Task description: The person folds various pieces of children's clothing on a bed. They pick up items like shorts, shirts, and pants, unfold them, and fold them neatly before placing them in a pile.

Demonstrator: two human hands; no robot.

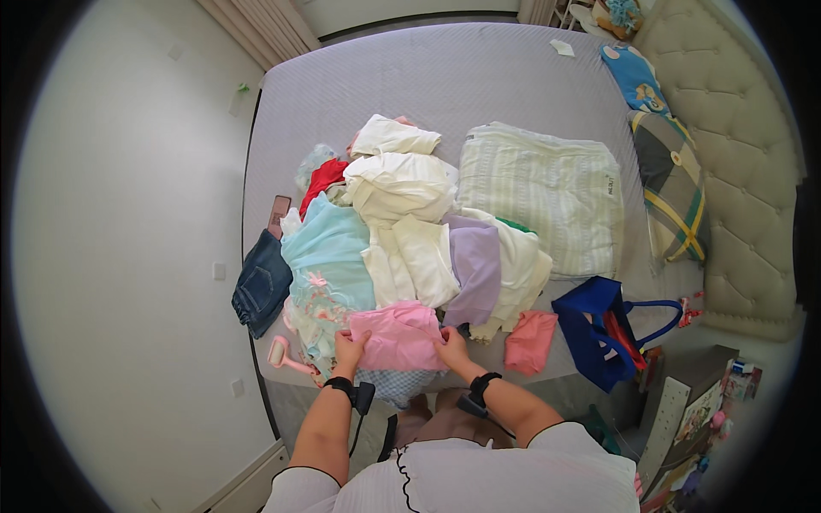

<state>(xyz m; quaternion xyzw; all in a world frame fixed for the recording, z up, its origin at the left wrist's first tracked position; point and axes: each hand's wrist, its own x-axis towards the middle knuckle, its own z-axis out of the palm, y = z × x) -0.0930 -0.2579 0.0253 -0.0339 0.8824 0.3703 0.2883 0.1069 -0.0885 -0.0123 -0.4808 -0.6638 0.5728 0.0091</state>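
A pink cloth garment (397, 336) is stretched between my two hands at the near edge of the bed. My left hand (351, 349) grips its left side, thumb on top. Its right side is pinched in my right hand (451, 345). Beneath it hangs a blue-and-white checked cloth (394, 386). Beyond lies a pile with a light blue tulle dress (330, 250), white garments (401, 186) and a lavender garment (474, 269). A folded coral garment (530, 342) rests to the right of my right hand.
Folded jeans (262, 285), a phone (279, 215) and a pink lint roller (292, 359) lie left on the bed (436, 70). A packed quilt (539, 199) is beyond right, a blue tote bag (593, 340) near right. Pillows (670, 179) lean by the padded headboard (744, 173).
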